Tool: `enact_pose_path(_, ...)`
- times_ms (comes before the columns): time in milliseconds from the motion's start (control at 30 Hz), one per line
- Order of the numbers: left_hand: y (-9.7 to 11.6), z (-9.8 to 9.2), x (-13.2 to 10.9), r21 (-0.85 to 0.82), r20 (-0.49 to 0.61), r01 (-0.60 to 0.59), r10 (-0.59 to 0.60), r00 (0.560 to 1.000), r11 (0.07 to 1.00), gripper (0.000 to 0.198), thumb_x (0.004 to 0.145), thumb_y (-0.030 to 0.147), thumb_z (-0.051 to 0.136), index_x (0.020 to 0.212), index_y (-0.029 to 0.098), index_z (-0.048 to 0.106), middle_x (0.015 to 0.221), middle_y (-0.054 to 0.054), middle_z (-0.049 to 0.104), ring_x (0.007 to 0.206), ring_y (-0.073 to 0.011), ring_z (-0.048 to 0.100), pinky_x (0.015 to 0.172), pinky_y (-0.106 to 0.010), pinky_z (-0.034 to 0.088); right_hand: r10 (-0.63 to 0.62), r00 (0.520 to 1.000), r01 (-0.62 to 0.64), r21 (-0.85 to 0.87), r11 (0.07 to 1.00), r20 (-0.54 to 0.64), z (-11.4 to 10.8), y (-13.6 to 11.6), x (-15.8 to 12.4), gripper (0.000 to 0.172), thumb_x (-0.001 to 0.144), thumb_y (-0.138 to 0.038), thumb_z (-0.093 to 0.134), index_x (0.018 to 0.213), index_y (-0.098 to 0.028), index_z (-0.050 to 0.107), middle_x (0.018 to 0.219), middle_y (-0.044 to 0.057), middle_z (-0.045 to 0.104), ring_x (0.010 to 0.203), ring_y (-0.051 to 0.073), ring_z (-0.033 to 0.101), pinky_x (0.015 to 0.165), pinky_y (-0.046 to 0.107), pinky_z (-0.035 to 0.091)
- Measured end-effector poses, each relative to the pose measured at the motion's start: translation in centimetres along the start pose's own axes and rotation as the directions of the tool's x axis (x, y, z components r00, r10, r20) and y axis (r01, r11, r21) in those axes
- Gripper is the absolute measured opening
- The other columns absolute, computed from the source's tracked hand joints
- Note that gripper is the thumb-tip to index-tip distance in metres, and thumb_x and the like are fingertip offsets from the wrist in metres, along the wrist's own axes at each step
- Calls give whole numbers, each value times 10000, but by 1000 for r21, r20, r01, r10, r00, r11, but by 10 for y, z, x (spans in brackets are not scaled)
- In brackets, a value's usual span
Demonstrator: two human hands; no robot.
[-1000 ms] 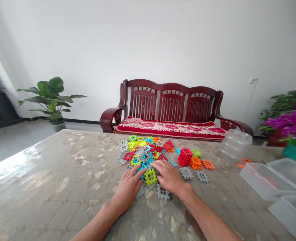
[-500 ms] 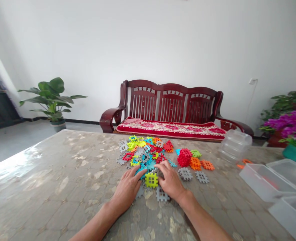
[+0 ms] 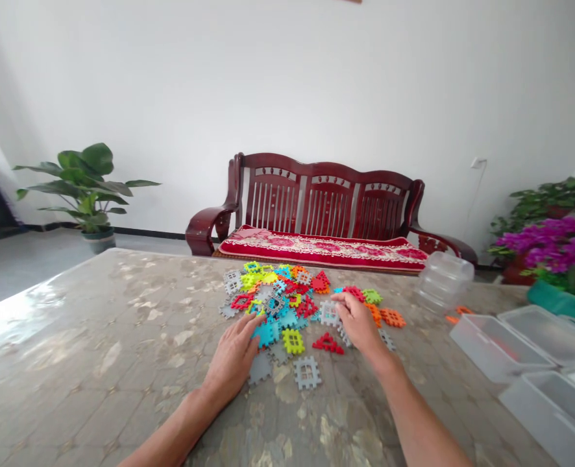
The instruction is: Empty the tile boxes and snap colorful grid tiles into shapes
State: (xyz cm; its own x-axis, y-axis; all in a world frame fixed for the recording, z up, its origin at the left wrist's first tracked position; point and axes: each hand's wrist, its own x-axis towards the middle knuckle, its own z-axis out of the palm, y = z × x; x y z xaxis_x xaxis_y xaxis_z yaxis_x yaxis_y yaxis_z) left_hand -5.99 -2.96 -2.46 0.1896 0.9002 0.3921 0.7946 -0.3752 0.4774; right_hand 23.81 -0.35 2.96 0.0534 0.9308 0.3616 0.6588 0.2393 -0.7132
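My right hand (image 3: 360, 324) pinches a grey window-frame building tile (image 3: 330, 312) at the right side of a heap of toothed plastic tiles (image 3: 272, 295). My left hand (image 3: 233, 353) lies on the table with its fingers stretched out, touching the heap's near left edge beside a blue tile (image 3: 267, 333). Between the hands are a lime-green window tile (image 3: 293, 341) and a red triangular tile (image 3: 328, 344). Closer to me lies another grey window tile (image 3: 307, 373). My right hand partly hides a red built block (image 3: 353, 294) and grey tiles behind it.
Orange tiles (image 3: 393, 318) lie right of my right hand. Clear plastic boxes (image 3: 446, 282) and open translucent bins (image 3: 492, 350) stand on the table's right. Beyond the table (image 3: 146, 324) is a wooden bench (image 3: 326, 201). Purple flowers (image 3: 560, 243) are at far right.
My right hand has moved right and away from the lime-green tile, now with a grey window tile in its fingers. The red triangular tile has come into sight. My left hand has shifted slightly left.
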Motion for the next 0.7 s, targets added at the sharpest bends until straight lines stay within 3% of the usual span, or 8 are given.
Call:
enact_pose_path(100, -3, -6, 4, 46, -53, 73, -70, 996, 996, 431, 915, 242, 409, 1291, 225, 619, 1351, -82, 621, 1271, -267, 551, 1084, -490, 437, 78, 992, -72, -66, 995, 96, -26, 14, 8, 287, 826, -245, 434, 938, -212, 697, 881, 26, 739, 788, 180, 661, 707, 273, 480)
enact_pose_path(200, -3, -9, 5, 109, -53, 142, -137, 989, 984, 441, 897, 225, 427, 1294, 223, 618, 1363, -74, 611, 1294, -277, 524, 1100, -487, 410, 128, 977, -106, -137, 985, 169, -38, 30, 9, 285, 791, -190, 420, 869, -202, 694, 834, 18, 734, 761, 170, 653, 667, 252, 454)
enact_pose_path(400, 0, -8, 4, 149, 6, 192, -195, 981, 970, 442, 901, 240, 434, 1305, 232, 614, 1379, -76, 598, 1334, -294, 480, 1122, -503, 369, 144, 955, -70, -276, 959, 259, -41, 44, 8, 299, 793, -146, 411, 820, -216, 700, 812, 1, 734, 780, 156, 656, 663, 231, 423)
enact_pose_path(567, 0, -7, 3, 155, 17, 191, -196, 980, 969, 445, 907, 241, 419, 1311, 241, 604, 1386, -58, 595, 1343, -293, 468, 1125, -496, 362, 173, 958, -65, -417, 907, 227, -45, 41, 5, 375, 790, -103, 428, 923, -248, 748, 932, 22, 761, 892, 173, 678, 760, 256, 440)
enact_pose_path(700, -1, -6, 4, 149, 25, 192, -198, 980, 970, 450, 904, 226, 411, 1311, 228, 601, 1379, -63, 596, 1327, -277, 485, 1121, -477, 368, 175, 957, -41, -493, 869, 230, -45, 36, 3, 319, 826, -175, 503, 992, -275, 757, 1003, 26, 761, 947, 187, 679, 790, 257, 441)
